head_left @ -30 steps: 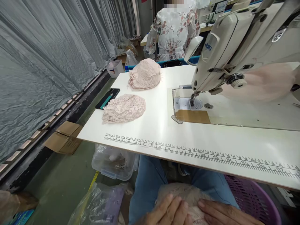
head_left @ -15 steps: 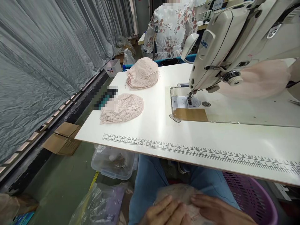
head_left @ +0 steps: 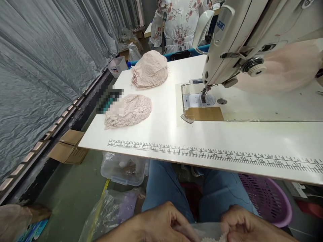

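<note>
My left hand (head_left: 161,223) and my right hand (head_left: 246,225) are low over my lap at the bottom edge of the view. Between them they pinch a thin pale piece of lace fabric (head_left: 210,233), mostly cut off by the frame. On the white sewing table (head_left: 176,134) lie two stacks of pale pink lace pieces, one near the left edge (head_left: 130,111) and one farther back (head_left: 150,69). The white sewing machine (head_left: 242,40) stands at the right, its needle (head_left: 203,97) over the plate.
A ruler scale (head_left: 214,155) runs along the table's near edge. A purple basket (head_left: 267,198) sits under the table at right, a clear plastic box (head_left: 122,168) and plastic bags at left. Cardboard boxes (head_left: 67,148) line a grey curtain. Another person in a floral top (head_left: 179,23) stands behind.
My hands have shifted from lying flat on the pink lace bundle in my lap to pinching a thin pale piece between the fingers. The view has tilted downward slightly.
</note>
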Tool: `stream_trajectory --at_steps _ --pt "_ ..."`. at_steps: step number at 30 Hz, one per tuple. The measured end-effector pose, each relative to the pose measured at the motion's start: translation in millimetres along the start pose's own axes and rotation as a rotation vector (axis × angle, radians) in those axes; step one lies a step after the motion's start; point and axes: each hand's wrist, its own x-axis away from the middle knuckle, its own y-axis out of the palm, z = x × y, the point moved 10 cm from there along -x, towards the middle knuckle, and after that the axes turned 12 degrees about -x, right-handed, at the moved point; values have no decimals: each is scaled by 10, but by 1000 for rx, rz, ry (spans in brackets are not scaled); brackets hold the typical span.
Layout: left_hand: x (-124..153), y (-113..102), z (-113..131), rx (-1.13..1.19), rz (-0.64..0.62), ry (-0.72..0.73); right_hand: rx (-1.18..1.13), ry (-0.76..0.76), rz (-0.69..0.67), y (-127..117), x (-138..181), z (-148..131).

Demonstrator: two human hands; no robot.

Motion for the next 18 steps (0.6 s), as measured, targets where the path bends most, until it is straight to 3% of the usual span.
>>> stream_trajectory --at_steps 10,18 --pt "16 -31 200 76 4 -16 -37 -41 11 76 -56 -155" --pt "-20 -103 268 115 147 -35 -22 -80 33 47 -65 -219"
